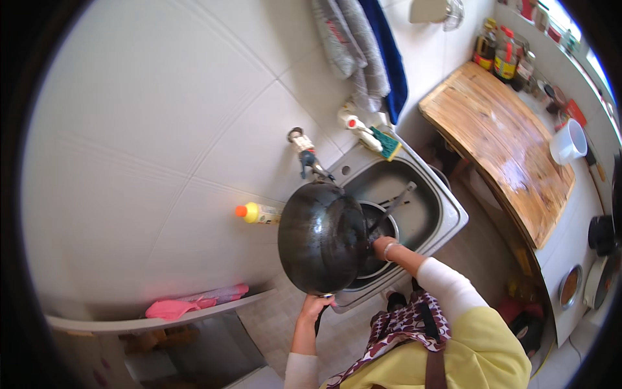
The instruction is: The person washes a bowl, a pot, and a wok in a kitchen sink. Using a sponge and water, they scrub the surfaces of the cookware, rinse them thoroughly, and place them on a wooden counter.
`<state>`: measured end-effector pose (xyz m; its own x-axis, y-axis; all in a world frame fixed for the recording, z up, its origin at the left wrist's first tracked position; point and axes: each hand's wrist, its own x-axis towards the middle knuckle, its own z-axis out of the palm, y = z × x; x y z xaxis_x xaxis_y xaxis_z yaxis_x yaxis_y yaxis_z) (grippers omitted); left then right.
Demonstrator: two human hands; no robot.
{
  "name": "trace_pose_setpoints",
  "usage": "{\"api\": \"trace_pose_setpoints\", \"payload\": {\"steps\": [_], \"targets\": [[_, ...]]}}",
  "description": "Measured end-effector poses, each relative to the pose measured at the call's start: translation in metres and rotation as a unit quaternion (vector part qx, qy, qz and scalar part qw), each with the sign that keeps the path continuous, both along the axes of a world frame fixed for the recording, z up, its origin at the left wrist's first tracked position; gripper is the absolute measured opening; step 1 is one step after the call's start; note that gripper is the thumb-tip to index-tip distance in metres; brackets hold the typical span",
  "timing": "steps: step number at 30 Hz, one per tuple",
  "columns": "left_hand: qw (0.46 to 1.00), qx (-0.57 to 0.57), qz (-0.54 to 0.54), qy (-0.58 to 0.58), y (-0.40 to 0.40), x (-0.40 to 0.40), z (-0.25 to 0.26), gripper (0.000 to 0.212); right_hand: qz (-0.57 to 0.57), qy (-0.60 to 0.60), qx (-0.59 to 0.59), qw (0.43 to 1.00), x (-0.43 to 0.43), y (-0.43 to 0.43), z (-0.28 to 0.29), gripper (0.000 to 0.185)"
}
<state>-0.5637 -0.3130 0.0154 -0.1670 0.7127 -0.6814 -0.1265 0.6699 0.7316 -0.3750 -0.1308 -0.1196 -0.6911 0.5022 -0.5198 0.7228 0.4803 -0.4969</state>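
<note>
A dark wok (pixel 318 238) is tipped up on its side over the left part of the stainless steel sink (pixel 418 214), its rounded underside towards the wall. My left hand (pixel 315 307) grips the wok's handle at the near side. At the wok's rim, on its inner side, is my right hand (pixel 384 247); its fingertips are partly hidden, and whether they hold something cannot be seen. Beneath that hand a round metal-rimmed vessel (pixel 396 228) sits in the sink. A long-handled utensil (pixel 396 204) leans out of this vessel. Behind the wok stands the faucet (pixel 307 155), its spout mostly hidden.
A green-and-yellow sponge (pixel 388 144) and a white spray bottle (pixel 362 130) rest on the sink's back corner. A yellow bottle (pixel 257 214) is left of the wok. Towels (pixel 359 53) hang above. To the right lie a wooden board (pixel 500 146) and a plastic cup (pixel 568 142).
</note>
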Motion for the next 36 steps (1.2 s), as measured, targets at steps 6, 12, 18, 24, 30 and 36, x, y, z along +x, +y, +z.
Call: {"api": "trace_pose_setpoints", "payload": {"steps": [6, 12, 18, 24, 30, 36], "targets": [[0.999, 0.030, -0.002, -0.022, 0.004, 0.000, -0.003, 0.025, -0.324, 0.347, 0.086, 0.876, 0.035, 0.015, 0.163, 0.030], [0.997, 0.069, 0.020, -0.026, 0.001, 0.008, -0.003, 0.030, -0.028, 0.470, 0.240, 0.849, -0.037, -0.033, 0.219, 0.043], [1.000, 0.024, 0.000, 0.019, -0.003, -0.002, -0.028, 0.036, -0.318, 0.473, 0.125, 0.812, -0.059, 0.068, 0.159, 0.027], [0.990, 0.125, 0.026, 0.068, 0.001, 0.009, -0.031, 0.040, -0.452, 0.441, 0.081, 0.771, -0.037, 0.013, 0.106, 0.036], [0.995, 0.064, -0.004, 0.075, -0.008, 0.004, -0.040, 0.039, -0.152, 0.475, 0.227, 0.837, -0.049, -0.001, 0.194, 0.041], [0.995, 0.028, -0.027, 0.095, -0.002, 0.016, -0.037, 0.033, -0.425, 0.452, 0.004, 0.784, -0.024, 0.055, 0.101, 0.036]]}}
